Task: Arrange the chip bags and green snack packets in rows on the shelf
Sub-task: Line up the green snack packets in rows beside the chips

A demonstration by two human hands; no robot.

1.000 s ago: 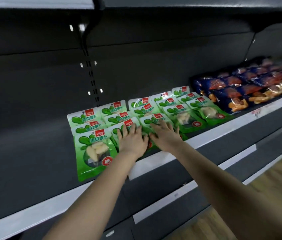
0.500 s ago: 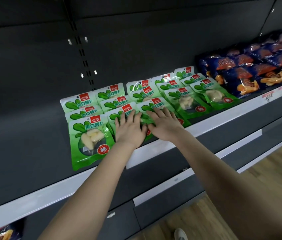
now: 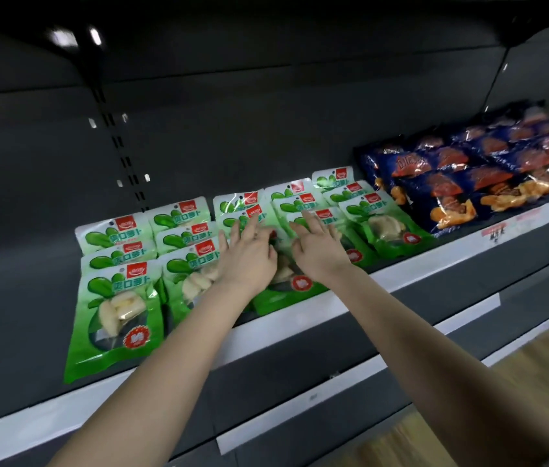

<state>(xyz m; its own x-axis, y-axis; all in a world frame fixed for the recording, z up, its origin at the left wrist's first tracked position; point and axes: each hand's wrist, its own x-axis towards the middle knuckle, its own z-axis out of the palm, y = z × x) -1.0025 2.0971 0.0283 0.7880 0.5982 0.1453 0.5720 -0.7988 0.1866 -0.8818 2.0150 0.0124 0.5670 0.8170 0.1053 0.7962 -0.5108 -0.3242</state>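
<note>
Dark shelf (image 3: 300, 320) carries chip bags (image 3: 461, 183), rowed well beyond the right hand (image 3: 320, 252), and green snack packets (image 3: 121, 298) in columns beneath and beside both hands. Fingers spread flat, the left hand (image 3: 249, 261) and the right press the middle column; seemingly only straightening remains.

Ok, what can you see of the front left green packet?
The packet is a glossy green plastic pouch with a white top, red logo, clear window showing pale pieces and a round red seal below. It lies face up, its bottom edge hanging over the white shelf lip, its top overlapping the packet behind. The left hand is clear of it.
</note>
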